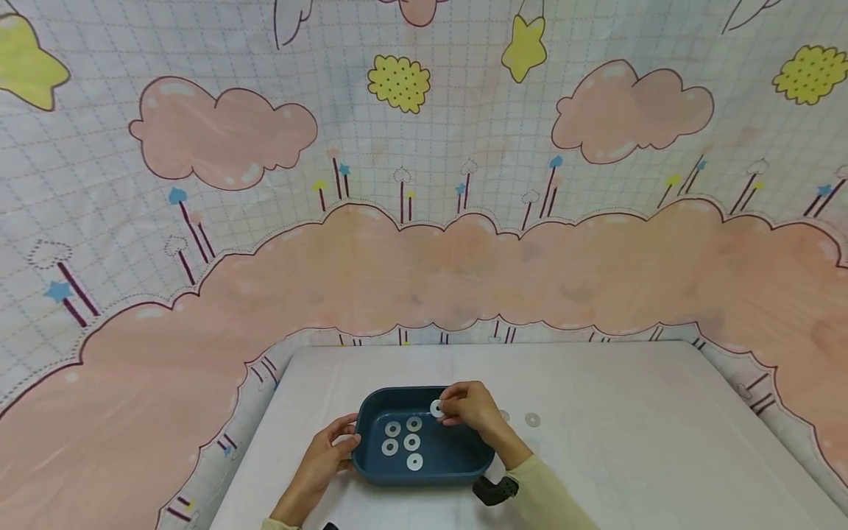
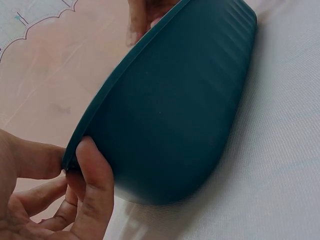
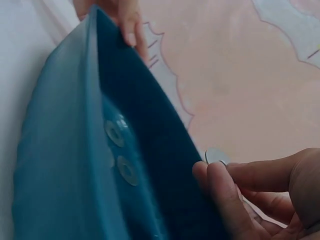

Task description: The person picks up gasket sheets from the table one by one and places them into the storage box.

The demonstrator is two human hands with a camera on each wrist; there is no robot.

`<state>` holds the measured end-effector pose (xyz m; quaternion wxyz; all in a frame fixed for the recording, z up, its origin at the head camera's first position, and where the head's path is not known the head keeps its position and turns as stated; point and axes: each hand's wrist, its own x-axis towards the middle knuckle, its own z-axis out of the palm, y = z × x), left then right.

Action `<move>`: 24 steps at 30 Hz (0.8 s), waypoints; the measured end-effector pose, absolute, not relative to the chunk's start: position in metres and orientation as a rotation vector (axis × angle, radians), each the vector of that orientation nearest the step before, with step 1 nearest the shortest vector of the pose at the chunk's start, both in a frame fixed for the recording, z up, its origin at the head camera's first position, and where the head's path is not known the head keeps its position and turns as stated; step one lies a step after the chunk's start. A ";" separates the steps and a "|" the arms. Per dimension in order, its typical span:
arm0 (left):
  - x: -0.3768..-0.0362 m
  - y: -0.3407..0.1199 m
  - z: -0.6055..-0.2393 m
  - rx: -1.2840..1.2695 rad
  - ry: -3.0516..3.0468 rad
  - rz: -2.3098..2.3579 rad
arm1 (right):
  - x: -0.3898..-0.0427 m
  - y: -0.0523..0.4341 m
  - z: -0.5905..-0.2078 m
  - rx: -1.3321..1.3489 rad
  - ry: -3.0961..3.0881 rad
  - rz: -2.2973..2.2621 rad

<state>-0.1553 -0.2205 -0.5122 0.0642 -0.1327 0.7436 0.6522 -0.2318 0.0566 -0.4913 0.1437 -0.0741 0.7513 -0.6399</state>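
A dark blue tray (image 1: 368,458) sits on the white table near its front edge, with several flat metal washers (image 1: 412,442) lying inside. My left hand (image 1: 331,450) grips the tray's left rim (image 2: 75,150), thumb on the outer wall. My right hand (image 1: 472,409) hovers over the tray's back right corner and pinches one washer (image 1: 436,408) between thumb and fingertips; its edge (image 3: 215,155) shows above my fingers in the right wrist view. The tray (image 3: 65,150) fills that view, two washers (image 3: 122,152) visible on its floor.
Two more washers (image 1: 532,420) lie loose on the white table (image 1: 629,442) to the right of the tray. A cartoon-printed cloth (image 1: 424,184) with pink clouds hangs behind and around the table. A black wrist strap (image 1: 493,489) sits on my right forearm.
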 end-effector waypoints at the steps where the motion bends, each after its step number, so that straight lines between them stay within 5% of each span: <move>1: -0.155 -0.220 -0.512 -0.399 2.247 1.967 | -0.232 0.054 -0.493 -0.210 2.170 -1.835; 24: -0.159 -0.223 -0.513 -0.412 2.238 1.970 | -0.238 0.030 -0.514 -0.141 2.341 -1.527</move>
